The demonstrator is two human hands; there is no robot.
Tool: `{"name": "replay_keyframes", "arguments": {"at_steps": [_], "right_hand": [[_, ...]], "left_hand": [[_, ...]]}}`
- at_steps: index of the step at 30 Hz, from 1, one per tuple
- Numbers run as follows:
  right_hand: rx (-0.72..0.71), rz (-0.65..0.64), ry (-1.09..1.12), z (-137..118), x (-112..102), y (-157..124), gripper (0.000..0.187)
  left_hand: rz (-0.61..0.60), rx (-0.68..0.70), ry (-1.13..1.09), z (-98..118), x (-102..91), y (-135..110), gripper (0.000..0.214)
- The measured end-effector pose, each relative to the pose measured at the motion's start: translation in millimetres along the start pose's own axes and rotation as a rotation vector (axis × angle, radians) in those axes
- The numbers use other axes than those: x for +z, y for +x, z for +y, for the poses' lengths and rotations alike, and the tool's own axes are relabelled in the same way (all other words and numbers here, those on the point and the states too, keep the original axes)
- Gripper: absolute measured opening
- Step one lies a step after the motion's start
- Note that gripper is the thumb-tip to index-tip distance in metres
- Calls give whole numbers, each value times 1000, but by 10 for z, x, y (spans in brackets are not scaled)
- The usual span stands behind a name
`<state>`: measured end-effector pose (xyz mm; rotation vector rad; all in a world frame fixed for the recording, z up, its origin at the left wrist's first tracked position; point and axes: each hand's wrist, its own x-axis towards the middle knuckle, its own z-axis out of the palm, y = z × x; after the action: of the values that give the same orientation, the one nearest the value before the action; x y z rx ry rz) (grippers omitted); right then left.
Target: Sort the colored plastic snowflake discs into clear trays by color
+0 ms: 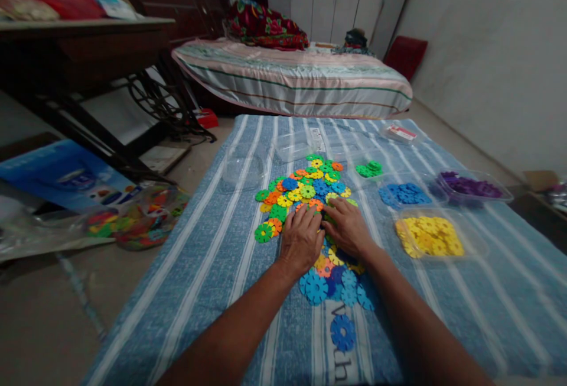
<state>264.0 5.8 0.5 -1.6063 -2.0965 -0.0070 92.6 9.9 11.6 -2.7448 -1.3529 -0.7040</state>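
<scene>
A loose pile of flower-shaped plastic discs (pixel 294 195) in green, orange, yellow and blue lies on the striped cloth. My left hand (pixel 302 237) rests palm down on the middle of the pile, its fingers laid forward over the discs. Close beside it, my right hand (pixel 348 227) reaches in from the right with fingers apart, touching the discs; its thumb and fingertips are partly hidden. Light-blue discs (pixel 316 287) lie at the pile's near end. A single blue disc (pixel 343 332) sits nearer to me, apart from the rest.
To the right stand clear tubs of yellow discs (pixel 430 236), blue discs (pixel 404 194), purple discs (pixel 470 185) and green discs (pixel 369 169). A clear container (pixel 242 172) stands far left on the cloth. Beyond are a bed (pixel 301 78) and a sewing-machine table (pixel 84 28).
</scene>
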Motion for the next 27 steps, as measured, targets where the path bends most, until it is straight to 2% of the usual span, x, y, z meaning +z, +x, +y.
{"name": "replay_keyframes", "arguments": {"at_steps": [6,14,17,19,23,27], "right_hand": [[30,10,-76,-21,-92,-109,16],[16,110,-122,-39,-97,-168,31],[21,144,-86,-13,-90,-111,22],[17,126,-75,-3,-75,-60,18],[59,25,-128,-22,-46,-11,29],[95,3,-188,-55,-81,-60,16]], "left_hand": [[-9,-11,13,14,-12,0,22],[11,-23,16,17,-26,1,21],[2,-16,22,19,-45,4,19],[4,-13,25,21,-55,5,16],[24,-18,26,23,-56,3,14],[16,-16,32,26,-57,5,13]]}}
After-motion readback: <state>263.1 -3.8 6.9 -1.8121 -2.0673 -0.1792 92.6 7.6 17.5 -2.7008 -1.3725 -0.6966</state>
